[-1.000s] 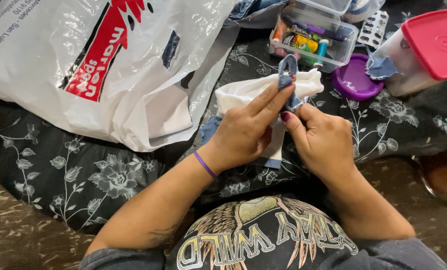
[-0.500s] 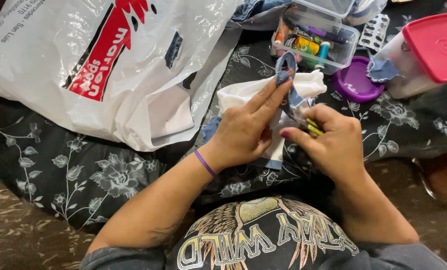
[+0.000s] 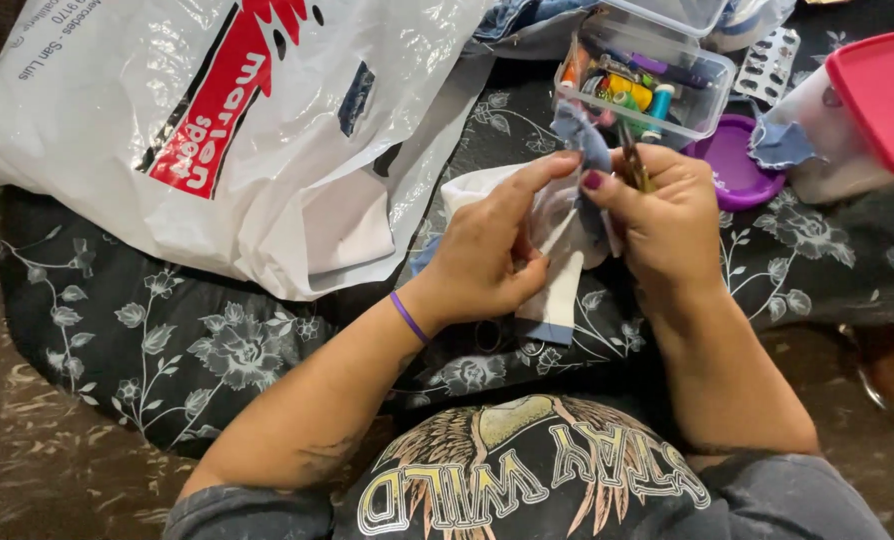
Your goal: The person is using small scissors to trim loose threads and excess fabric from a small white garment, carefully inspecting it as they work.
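Here, left to right:

Bag (image 3: pixel 217 130): white plastic, red and black print, crumpled, lying well left of the fingers on a dark floral cloth (image 3: pixel 167 340).

Left hand (image 3: pixel 487 250): purple band (image 3: pixel 408 317) at the wrist. Fingers closed, the long fingers (image 3: pixel 537 175) stretched up over a white cloth (image 3: pixel 557 290), thumb pressed against it from the side. The fingertips pinch a blue scrap (image 3: pixel 582 135) together with the white cloth.

White cloth: bunched between the two hands, one end hanging below the left fingers, with a blue edge at the bottom.

Blue scrap: stands just above the fingertips of both hands, between the left forefinger and the right thumb.

Right hand (image 3: pixel 662 215): fingers closed. The thumb (image 3: pixel 607 190), nail painted dark, meets the left fingertips at the scrap. A thin yellow-and-dark tool (image 3: pixel 632 165) sticks up from the grip; its kind cannot be told.

Box (image 3: pixel 642 85): clear plastic, open, holding coloured thread spools, just beyond the right fingertips.

Lid (image 3: pixel 732 170): purple, round, lying just right of the right fingers.

Tub (image 3: pixel 857 120): pale, with a pink lid, further right, well apart from the hand; a second blue scrap (image 3: pixel 777 145) hangs at its near edge.
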